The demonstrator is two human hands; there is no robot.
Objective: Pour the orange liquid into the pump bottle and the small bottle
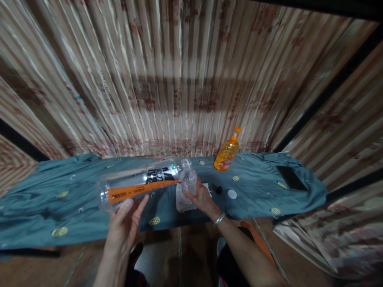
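My left hand (124, 223) grips a large clear plastic bottle (140, 181) with an orange and silver label from below. This bottle lies nearly level, its neck end pointing right and slightly raised. At its mouth stands a small clear bottle (190, 181), upright or nearly so, held in my right hand (201, 196). The two mouths are close together; whether they touch I cannot tell. Under the small bottle lies a whitish cloth (183, 203). To the right of my right hand are a small black cap (219, 190) and a round white lid (232, 194).
A pump bottle of orange liquid (226, 156) stands at the back of the table, which wears a teal cloth (89, 223). A dark phone-like slab (291, 177) lies at the right. Behind hangs a pleated, patterned curtain (179, 99), with dark frame bars at the sides.
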